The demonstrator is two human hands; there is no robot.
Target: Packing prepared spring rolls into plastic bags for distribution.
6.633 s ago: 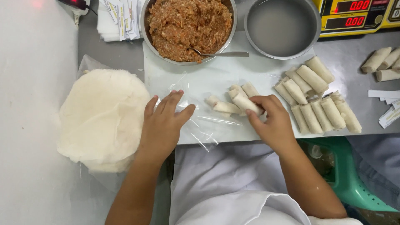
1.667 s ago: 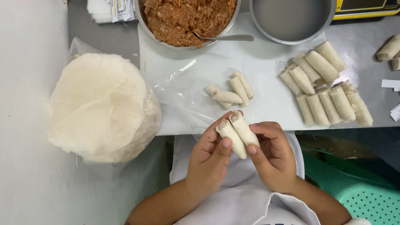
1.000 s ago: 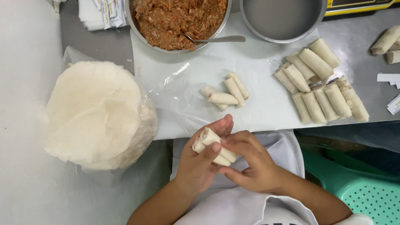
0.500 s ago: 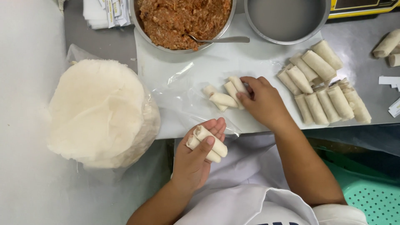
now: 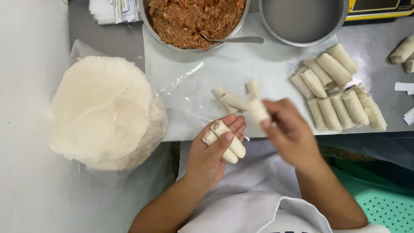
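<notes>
1. the left hand [image 5: 213,153] lies palm up at the near edge of the counter [image 5: 108,39], fingers curled and thumb pressed over two rolled spring rolls [image 5: 225,139] lying side by side across its fingers.
2. the right hand [image 5: 290,131], blurred, pinches one more roll [image 5: 257,108] between thumb and fingertips, just right of the left hand and above the counter's near edge.
3. just beyond both hands, a few loose rolls [image 5: 230,99] lie on a clear plastic sheet [image 5: 189,92] over a white board [image 5: 241,64].
4. to the right on the board, a batch of finished rolls [image 5: 336,92] sits in close rows.
5. to the left, a round stack of pale wrappers [image 5: 103,110] sits in its plastic.
6. at the far side, a metal bowl of reddish-brown filling [image 5: 194,17] holds a spoon [image 5: 233,39]; right of it stands a grey metal bowl [image 5: 302,19].
</notes>
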